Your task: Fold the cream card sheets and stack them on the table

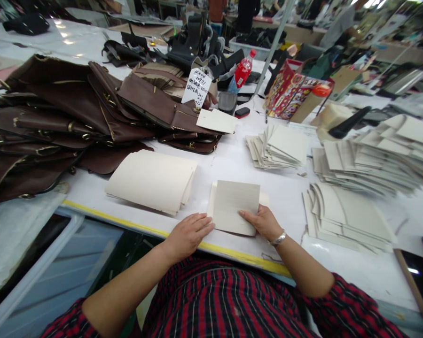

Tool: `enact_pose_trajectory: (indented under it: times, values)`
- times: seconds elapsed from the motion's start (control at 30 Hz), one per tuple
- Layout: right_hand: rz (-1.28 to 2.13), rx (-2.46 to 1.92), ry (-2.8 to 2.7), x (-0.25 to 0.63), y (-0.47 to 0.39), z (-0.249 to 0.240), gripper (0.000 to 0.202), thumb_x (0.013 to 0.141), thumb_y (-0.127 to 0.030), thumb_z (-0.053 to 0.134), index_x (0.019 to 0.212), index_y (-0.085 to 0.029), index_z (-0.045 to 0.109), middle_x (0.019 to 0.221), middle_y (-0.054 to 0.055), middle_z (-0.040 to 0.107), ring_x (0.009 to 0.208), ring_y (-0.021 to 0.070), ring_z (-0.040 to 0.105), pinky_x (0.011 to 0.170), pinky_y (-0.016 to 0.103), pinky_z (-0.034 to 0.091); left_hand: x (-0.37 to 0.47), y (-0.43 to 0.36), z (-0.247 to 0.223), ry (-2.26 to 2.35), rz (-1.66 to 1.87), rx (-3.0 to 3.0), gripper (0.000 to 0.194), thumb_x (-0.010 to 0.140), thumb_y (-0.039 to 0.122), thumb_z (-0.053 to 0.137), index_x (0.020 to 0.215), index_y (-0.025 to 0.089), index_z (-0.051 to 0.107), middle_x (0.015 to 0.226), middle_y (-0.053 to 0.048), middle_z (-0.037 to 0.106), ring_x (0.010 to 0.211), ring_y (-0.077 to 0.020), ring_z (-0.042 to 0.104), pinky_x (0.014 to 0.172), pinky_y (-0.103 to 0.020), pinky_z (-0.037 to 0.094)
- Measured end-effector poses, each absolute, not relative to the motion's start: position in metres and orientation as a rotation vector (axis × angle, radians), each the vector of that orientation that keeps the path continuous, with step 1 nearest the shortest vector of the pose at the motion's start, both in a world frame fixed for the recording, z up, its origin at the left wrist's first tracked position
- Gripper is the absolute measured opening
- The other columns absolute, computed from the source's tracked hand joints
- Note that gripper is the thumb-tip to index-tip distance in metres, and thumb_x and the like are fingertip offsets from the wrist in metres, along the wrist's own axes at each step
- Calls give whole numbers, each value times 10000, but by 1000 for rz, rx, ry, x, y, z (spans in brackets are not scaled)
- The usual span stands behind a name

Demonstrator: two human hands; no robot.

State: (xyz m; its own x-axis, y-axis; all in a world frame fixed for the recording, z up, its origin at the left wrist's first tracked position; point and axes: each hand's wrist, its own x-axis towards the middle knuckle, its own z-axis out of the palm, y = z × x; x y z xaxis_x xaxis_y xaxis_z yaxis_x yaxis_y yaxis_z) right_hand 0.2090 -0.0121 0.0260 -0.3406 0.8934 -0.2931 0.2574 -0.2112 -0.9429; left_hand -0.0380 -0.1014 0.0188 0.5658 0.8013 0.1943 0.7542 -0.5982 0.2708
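A grey rectangular cardboard piece (236, 206) is in front of me near the table's edge. My right hand (264, 221) grips its right side, thumb on top and fingers underneath. Beneath it, pale card shows at the left and right. My left hand (192, 232) lies flat with fingers stretched out, their tips at the lower left edge of the card. To the left is a curved stack of cream sheets (151, 180). Stacks of grey-white card pieces stand farther right, one small stack (278, 145) behind and a curved one (348, 216) nearer.
Brown leather bag pieces (66, 108) are heaped on the left, with a handwritten tag (197, 87) behind them. A red-labelled bottle (243, 70), a patterned red bag (285, 89) and a larger card pile (384, 155) stand farther back. A phone (414, 277) lies at the right edge.
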Motion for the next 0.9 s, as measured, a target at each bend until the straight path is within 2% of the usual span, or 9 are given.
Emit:
enact_pose_trajectory:
  times: [0.33, 0.53, 0.7, 0.9]
  values:
    - [1461, -1465, -1718, 211, -1, 26, 370, 660, -370, 625, 949, -141, 598, 968, 75, 650, 866, 220, 610, 795, 350, 485, -25, -89, 33, 1287, 383, 2746, 209, 839, 204, 433, 1012, 195, 549, 1013, -57, 563, 1085, -212, 415, 933, -409, 338]
    - [1221, -1612, -1948, 217, 7, 31, 325, 645, -428, 625, 830, -161, 636, 827, 75, 674, 759, 233, 621, 655, 315, 497, -13, -81, 29, 1352, 492, 2613, 201, 856, 263, 412, 786, 167, 574, 848, -49, 538, 858, -168, 484, 777, -323, 425]
    - [1438, -1656, -2001, 231, 10, 45, 279, 619, -442, 639, 711, -181, 606, 633, 28, 653, 492, 163, 579, 445, 255, 447, -12, -82, 25, 1334, 574, 2602, 176, 855, 238, 416, 805, 174, 572, 826, -42, 533, 850, -160, 481, 791, -325, 418]
    - [1422, -1595, -2237, 242, 5, 58, 161, 650, -317, 615, 662, -187, 520, 534, -12, 621, 484, 144, 578, 471, 225, 422, -9, -85, 21, 1342, 581, 2648, 138, 846, 205, 425, 829, 168, 557, 841, -51, 534, 898, -180, 475, 830, -355, 408]
